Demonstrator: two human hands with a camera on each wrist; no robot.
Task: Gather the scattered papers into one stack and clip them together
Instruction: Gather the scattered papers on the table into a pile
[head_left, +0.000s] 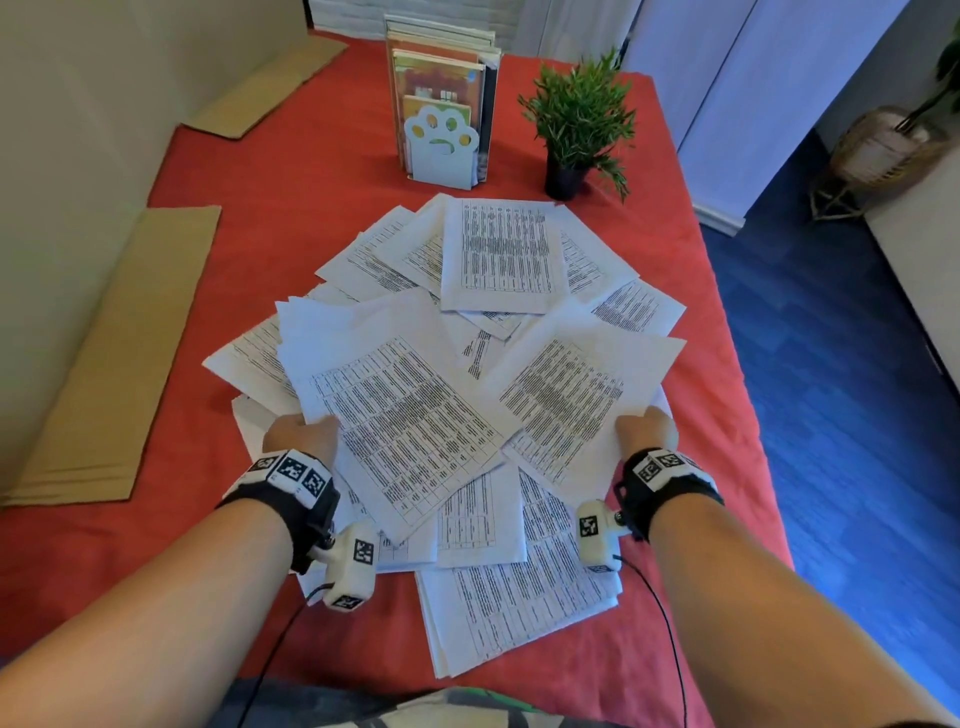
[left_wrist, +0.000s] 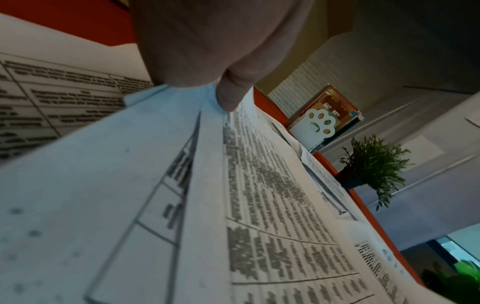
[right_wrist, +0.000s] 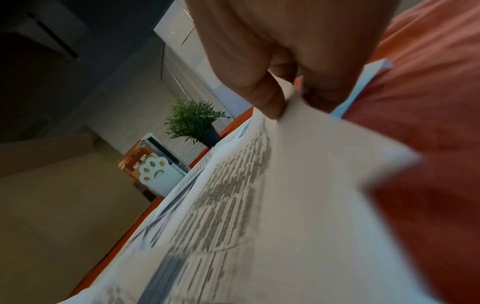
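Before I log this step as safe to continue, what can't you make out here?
- Clip: none visible in any view.
- Left hand fingers: head view, tucked under the papers.
- Right hand fingertips: wrist view, behind the pinched sheet.
- Printed text: blurred everywhere.
- Sheet count: overlaps hide the lower ones.

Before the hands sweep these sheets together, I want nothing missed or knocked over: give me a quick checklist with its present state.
1. Left hand grips sheets at the pile's left edge: ok.
2. Right hand pinches a sheet at the right edge: ok.
3. Papers in one squared stack: not ok, fanned in all directions.
4. Potted plant and book holder stand beyond the pile, apart from it: ok.
5. Clip within reach: cannot tell, none visible.
6. All sheets on the red table: ok in the head view.
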